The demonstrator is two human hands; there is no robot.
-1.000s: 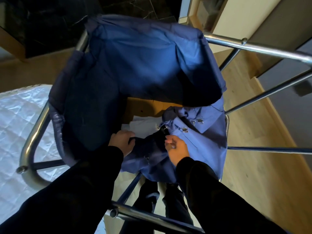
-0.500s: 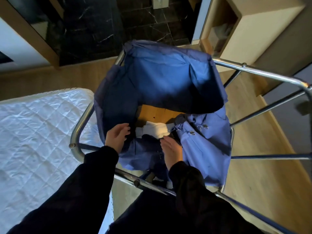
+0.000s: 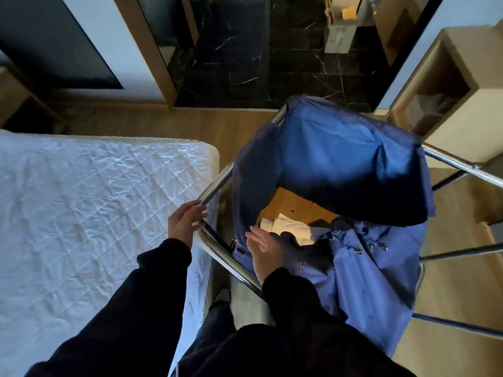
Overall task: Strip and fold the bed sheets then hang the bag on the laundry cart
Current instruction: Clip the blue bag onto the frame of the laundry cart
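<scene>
Black long sleeves [image 3: 128, 300], cuffs [image 3: 163, 254] gathered at the wrists, dark trousers [image 3: 217, 322]

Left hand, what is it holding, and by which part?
The left hand holds the cart's metal rail at its bent near corner, fingers over the top.
</scene>
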